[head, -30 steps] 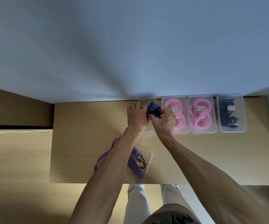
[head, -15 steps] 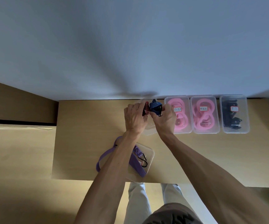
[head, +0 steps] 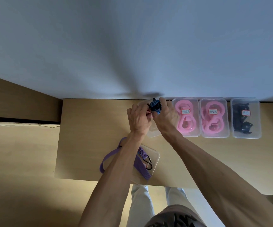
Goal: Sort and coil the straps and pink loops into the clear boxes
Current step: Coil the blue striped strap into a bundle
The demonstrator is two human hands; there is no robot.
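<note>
Seen from above, a person's two bare arms reach across a pale wooden worktop [head: 89, 136] set against a grey-blue wall. Both hands meet over a clear box [head: 153, 132] at the back edge, hiding most of it; only its near corner and a bit of far rim show. The left hand [head: 139, 118] has its fingers curled around a red-striped strap [head: 149, 112], mostly hidden in the grip. The right hand [head: 166, 117] pinches a coiled blue strap [head: 155, 107] between thumb and fingers, just above the box's far end.

To the right, in a row, stand two clear boxes of pink loops [head: 185, 118] [head: 213, 118] and one holding black straps [head: 243, 119]; their small labels are too blurred to read. Nearer the person, a purple strap [head: 140, 168] spills from another clear box [head: 155, 158], partly covered by the left forearm. The black cords inside it are hard to make out.

Compared with a second ago, the hands sit slightly farther toward the wall, and the red strap has come into view.
</note>
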